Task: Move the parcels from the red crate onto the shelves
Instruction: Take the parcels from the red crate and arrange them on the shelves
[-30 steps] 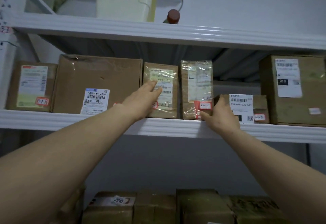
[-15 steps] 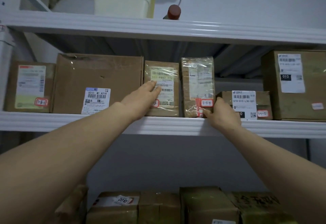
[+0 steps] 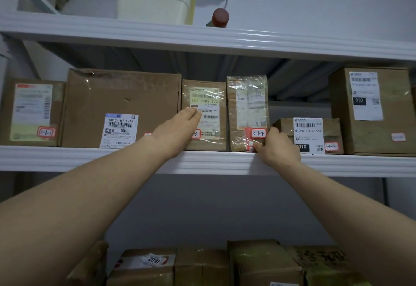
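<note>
Your left hand [image 3: 177, 131] presses straight, closed fingers flat on the labelled parcel [image 3: 208, 96], while your right hand [image 3: 278, 148] grips with curled fingers the lower corner of the taped parcel [image 3: 246, 105] just beside it on the middle shelf [image 3: 90, 157].

The leftmost box [image 3: 31, 110] carries a red-bordered sticker handwritten "3-1-1". The large box [image 3: 121, 96] beside it has a white label printed "501E- M1 A21B". The third parcel [image 3: 207, 114] shows "507-P802 T70" on its label. Its sticker, half behind the left hand [image 3: 177, 128], ends in "3". The taped parcel [image 3: 247, 110] bears a sticker "3-1-4", and "T70" higher up. The low box [image 3: 333, 132] reads "010-010-L30-551" and "010", with a sticker ending "1-5". The tall box [image 3: 394, 110] shows "010". The lower-shelf box [image 3: 139, 272] reads "2010".
</note>
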Available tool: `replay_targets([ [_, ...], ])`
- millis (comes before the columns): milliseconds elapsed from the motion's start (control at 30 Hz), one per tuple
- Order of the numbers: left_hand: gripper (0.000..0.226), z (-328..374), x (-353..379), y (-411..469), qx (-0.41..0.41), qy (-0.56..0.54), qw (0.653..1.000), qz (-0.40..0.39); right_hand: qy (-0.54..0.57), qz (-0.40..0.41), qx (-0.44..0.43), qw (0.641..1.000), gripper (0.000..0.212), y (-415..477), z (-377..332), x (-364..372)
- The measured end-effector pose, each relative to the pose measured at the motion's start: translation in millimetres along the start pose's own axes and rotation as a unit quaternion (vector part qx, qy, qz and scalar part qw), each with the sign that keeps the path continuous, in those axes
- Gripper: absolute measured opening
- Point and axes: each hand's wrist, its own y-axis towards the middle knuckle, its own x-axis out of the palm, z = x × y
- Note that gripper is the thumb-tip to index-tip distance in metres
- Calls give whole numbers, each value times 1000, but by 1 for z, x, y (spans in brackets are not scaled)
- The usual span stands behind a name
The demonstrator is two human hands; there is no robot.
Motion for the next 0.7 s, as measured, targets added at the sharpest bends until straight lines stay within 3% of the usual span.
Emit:
replay_targets([
  [100, 68, -1, -1, -3, -2, 46, 999, -12, 0, 0, -1, 1000, 44, 0, 1, 0],
  [300, 71, 2, 1, 2, 9, 36, 999, -6, 7, 8, 2, 1000, 48, 0, 6, -4],
  [533, 63, 37, 5, 18, 67, 17, 997, 46, 17, 48, 14, 999, 44, 0, 40, -24],
  [700, 52, 99, 14, 41, 87, -11, 994, 66, 15, 79, 0, 997, 48, 3, 88, -43],
])
